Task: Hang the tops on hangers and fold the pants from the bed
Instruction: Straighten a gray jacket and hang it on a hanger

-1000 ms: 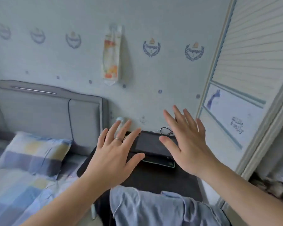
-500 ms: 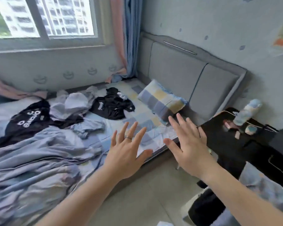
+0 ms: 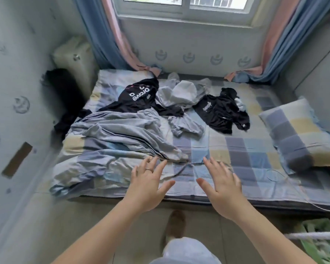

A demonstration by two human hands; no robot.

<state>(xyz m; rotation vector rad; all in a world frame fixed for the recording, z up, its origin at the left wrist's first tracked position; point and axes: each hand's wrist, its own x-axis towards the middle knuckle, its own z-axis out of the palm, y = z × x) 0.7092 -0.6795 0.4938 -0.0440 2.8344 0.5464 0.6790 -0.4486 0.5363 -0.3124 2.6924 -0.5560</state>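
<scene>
Two bare hands reach out side by side over the near edge of a bed, palms down, fingers straight and spread wide, holding nothing. The left hand (image 3: pixel 148 184), with a ring (image 3: pixel 149 169) on one finger, hovers just short of a rumpled grey striped cloth (image 3: pixel 122 130); whether the fingertips touch it cannot be told. The right hand (image 3: pixel 220 187) hangs above bare checked sheet on the bed (image 3: pixel 246 155).

The clothes lie farther back, in the far half of the mattress. A black top with white lettering (image 3: pixel 137 98) sprawls at the far left, partly under the striped cloth. A heap of pale grey clothes (image 3: pixel 181 92) sits just beside it, near the middle. A crumpled light blue garment (image 3: pixel 187 124) lies in front of that heap. A second black top (image 3: pixel 221 111) is spread to the right, well apart from the hands.

A checked pillow (image 3: pixel 297 134) rests at the right end of the bed. Another dark garment (image 3: pixel 65 103) hangs off the left side against the wall. Blue and pink curtains (image 3: pixel 107 35) frame the window (image 3: pixel 187 8) behind. On the floor below, one shoe (image 3: pixel 175 223) shows between the forearms.
</scene>
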